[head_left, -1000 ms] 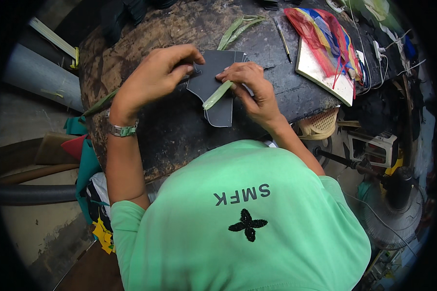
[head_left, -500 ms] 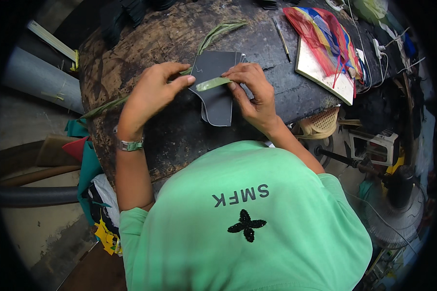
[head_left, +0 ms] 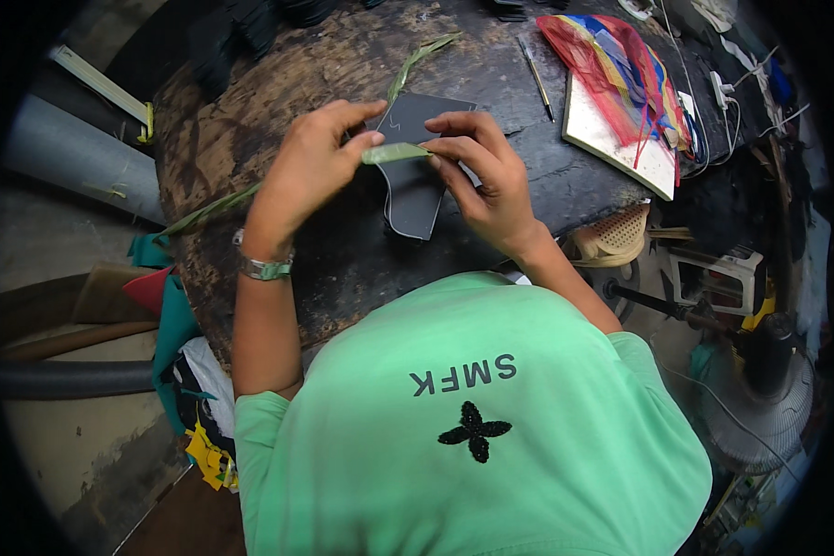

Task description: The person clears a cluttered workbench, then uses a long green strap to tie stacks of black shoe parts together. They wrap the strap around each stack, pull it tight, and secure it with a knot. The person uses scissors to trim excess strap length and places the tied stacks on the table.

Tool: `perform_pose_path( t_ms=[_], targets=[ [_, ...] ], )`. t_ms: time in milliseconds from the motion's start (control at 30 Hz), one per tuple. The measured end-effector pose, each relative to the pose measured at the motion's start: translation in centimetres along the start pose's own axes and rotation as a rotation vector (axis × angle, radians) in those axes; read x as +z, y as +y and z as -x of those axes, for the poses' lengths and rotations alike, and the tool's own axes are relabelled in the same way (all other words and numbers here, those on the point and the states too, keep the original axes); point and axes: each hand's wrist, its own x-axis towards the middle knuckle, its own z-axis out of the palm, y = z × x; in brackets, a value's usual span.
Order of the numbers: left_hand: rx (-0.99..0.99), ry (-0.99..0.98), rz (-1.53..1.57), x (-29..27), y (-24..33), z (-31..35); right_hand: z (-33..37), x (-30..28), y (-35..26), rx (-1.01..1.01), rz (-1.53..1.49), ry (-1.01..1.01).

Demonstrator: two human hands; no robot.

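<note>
Head view: hands (head_left: 403, 176) now pinch green strip (head_left: 394, 153) level

red mesh bag (head_left: 612, 65), white board (head_left: 621, 139), thin pencil (head_left: 536, 67), woven basket (head_left: 612, 236), grey pipe (head_left: 83, 157)

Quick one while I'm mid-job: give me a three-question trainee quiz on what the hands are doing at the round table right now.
1. True or false: both hands pinch the green strip between them.
2. What lies on the table directly under the hands? A) a dark flat cut-out piece B) a red net bag C) a white board
3. Fill in: the wristwatch is on the ____ wrist.

Key
1. True: the left hand and right hand each grip one end of it.
2. A: the dark flat piece rests on the worn round table; the red net bag and white board lie off to the right.
3. Left: see the wristwatch.
</note>
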Motion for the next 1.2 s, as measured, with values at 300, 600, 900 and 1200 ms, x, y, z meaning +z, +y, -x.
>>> perform_pose_path(
  t_ms=[300,600,900,1200],
  targets=[
    [0.174,-0.106,0.159,-6.3,1.5,-2.2,-2.0,-0.3,-1.0,0.309,0.076,-0.197],
    [0.392,-0.203,0.181,-7.4,4.5,-2.6,-3.3,1.0,-0.9,0.555,0.049,-0.145],
    [0.544,-0.341,0.037,-7.8,7.4,-3.6,-3.5,0.7,-1.3,0.552,-0.052,-0.254],
    [0.464,-0.518,0.113,-5.5,7.5,-4.9,-2.6,0.9,-1.7,0.600,-0.245,-0.291]
  ],
)
